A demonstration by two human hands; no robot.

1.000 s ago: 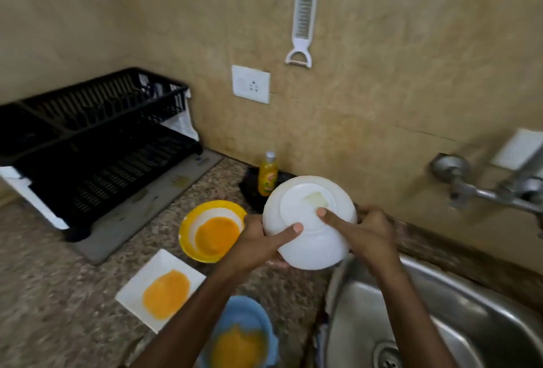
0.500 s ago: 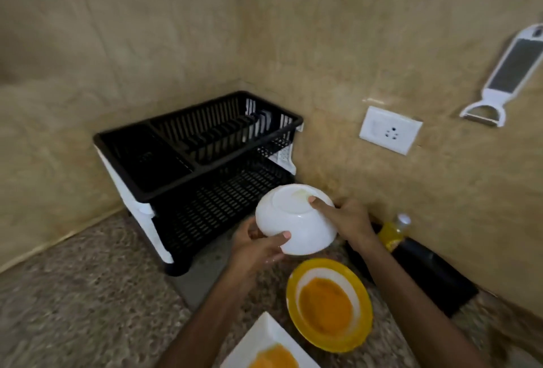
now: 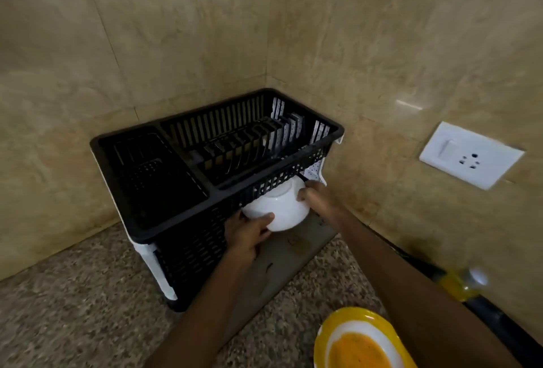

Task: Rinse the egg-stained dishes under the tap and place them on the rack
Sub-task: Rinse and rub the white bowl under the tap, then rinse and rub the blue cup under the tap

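A white bowl (image 3: 282,206), turned upside down, is partly under the front edge of the upper tier of the black two-tier dish rack (image 3: 164,220) in the corner. My left hand (image 3: 249,232) grips the bowl's near rim from below. On the bowl's right side my right hand (image 3: 316,194) holds it. The far part of the bowl is hidden behind the rack's top rim. A yellow-rimmed plate (image 3: 361,341) with orange egg residue lies on the counter at the bottom right.
A grey drain tray (image 3: 288,267) lies under the rack on the speckled stone counter (image 3: 73,309). A white wall socket (image 3: 470,154) is on the right wall. A yellow bottle (image 3: 467,285) stands blurred at the right, by a black mat.
The view has swung left from the sink to the rack. Both hands have carried the upturned white bowl forward and down into the rack's lower tier opening.
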